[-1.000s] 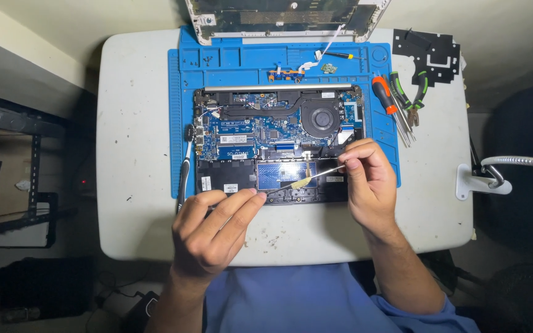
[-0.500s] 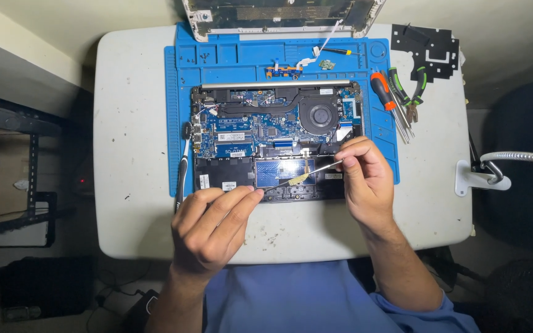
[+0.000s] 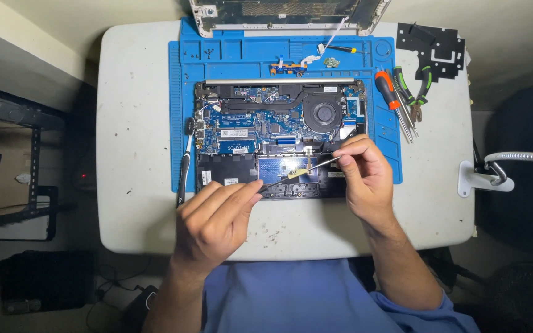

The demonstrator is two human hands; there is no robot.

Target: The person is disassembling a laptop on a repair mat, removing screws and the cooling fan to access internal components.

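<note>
An opened laptop base (image 3: 279,139) with its blue circuit board and round fan exposed lies on a blue work mat (image 3: 242,52). My right hand (image 3: 365,179) pinches a thin metal tool (image 3: 306,169) whose tip reaches down-left over the laptop's front section. My left hand (image 3: 214,219) rests on the laptop's front edge, fingers curled, its fingertips touching the tool's far end. A slim black brush-like tool (image 3: 185,160) lies along the laptop's left side.
Screwdrivers and green-handled pliers (image 3: 402,98) lie at the mat's right edge. A black bracket (image 3: 436,46) sits at the table's far right corner. A detached cover (image 3: 285,12) stands behind the mat. A lamp arm's clamp (image 3: 482,179) is on the right edge.
My right hand has shifted slightly toward me with the thin tool, and its tip now lies lower across the laptop's front section. My left hand has barely moved.
</note>
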